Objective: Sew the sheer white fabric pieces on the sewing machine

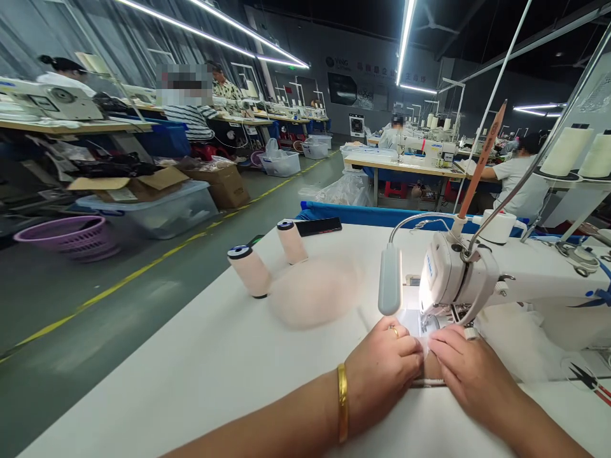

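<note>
My left hand (384, 362), with a gold ring and bangle, is closed at the front of a white sewing machine (442, 270). Close beside it, my right hand (470, 369) is closed too. Both sets of fingers pinch a small piece of thin white fabric (424, 343) just in front of the presser foot (429, 323); the fingers hide much of it. A lit lamp (390, 280) on a bent neck hangs above my left fingers. A blurred pale pink sheer piece (312, 292) lies on the white table (248, 375) to the left.
Two pale pink thread cones (250, 272) and a dark phone (319, 226) are at the table's far left. Sheer white fabric (515, 340) lies right of the machine, near red-handled snips (592, 381). Co-workers sit at other machines beyond an aisle.
</note>
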`<state>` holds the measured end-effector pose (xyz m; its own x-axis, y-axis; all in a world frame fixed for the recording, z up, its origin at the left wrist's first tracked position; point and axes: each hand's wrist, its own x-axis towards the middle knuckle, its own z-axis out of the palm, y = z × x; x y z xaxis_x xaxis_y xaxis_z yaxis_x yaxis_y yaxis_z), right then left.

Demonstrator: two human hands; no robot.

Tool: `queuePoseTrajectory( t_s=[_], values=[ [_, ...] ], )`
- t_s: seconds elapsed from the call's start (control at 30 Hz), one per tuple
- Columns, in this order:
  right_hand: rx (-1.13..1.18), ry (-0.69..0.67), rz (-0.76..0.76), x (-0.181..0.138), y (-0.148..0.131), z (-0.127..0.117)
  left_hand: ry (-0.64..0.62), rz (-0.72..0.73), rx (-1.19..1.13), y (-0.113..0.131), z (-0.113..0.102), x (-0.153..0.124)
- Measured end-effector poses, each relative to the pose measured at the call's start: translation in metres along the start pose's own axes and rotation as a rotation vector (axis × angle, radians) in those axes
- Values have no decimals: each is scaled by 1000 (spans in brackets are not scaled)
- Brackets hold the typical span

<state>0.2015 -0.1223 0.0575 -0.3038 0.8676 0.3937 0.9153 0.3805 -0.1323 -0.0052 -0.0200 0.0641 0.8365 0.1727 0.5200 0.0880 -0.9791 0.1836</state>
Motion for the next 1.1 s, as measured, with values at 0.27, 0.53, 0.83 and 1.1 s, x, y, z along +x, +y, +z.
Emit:
queuePoseTrajectory(
  t_s=[0.27, 0.53, 0.83, 1.1],
  values=[
    [-71, 35, 73, 2, 9, 11, -4, -25, 54, -13, 6, 4],
    [-92, 51, 141, 0, 13, 20, 32, -31, 115, -25, 11, 12],
    [0, 96, 113, -2, 11, 24, -84, -235, -12, -22, 8, 18],
    [220, 184, -116, -4, -7, 7, -98, -393, -173, -8, -21, 0]
  ],
)
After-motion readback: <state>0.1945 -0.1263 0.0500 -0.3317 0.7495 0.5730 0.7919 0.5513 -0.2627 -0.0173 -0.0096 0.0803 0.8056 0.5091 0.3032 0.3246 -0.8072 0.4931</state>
